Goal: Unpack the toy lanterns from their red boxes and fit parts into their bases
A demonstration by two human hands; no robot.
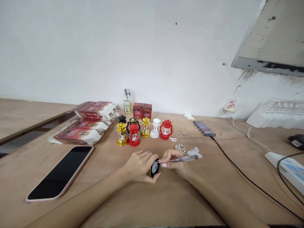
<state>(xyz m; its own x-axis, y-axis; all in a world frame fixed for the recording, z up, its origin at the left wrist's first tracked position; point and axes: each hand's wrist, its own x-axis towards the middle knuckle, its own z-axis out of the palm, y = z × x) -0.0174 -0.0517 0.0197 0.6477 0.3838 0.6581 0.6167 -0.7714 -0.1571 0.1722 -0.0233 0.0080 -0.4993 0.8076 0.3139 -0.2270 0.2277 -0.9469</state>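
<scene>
My left hand (141,165) is wrapped round a small black lantern (155,168), whose round base with a pale disc faces right; most of its body is hidden by my fingers. In my right hand (177,164) is a screwdriver (184,159) with a clear handle, pinched near its shaft. Its tip meets the base of the lantern. Beyond my hands stand several small lanterns, among them a red lantern (134,135), a gold lantern (122,134) and a white lantern (155,128). Button cells (180,148) and white plastic pieces (194,153) lie just past my right hand.
Red cardboard boxes (79,131) are stacked at the left, behind a large phone (63,172). A bottle (127,103) stands by the wall. Thin wires (190,138) lie beside a second phone (204,128) with a black cable. At the right is a power strip (286,167).
</scene>
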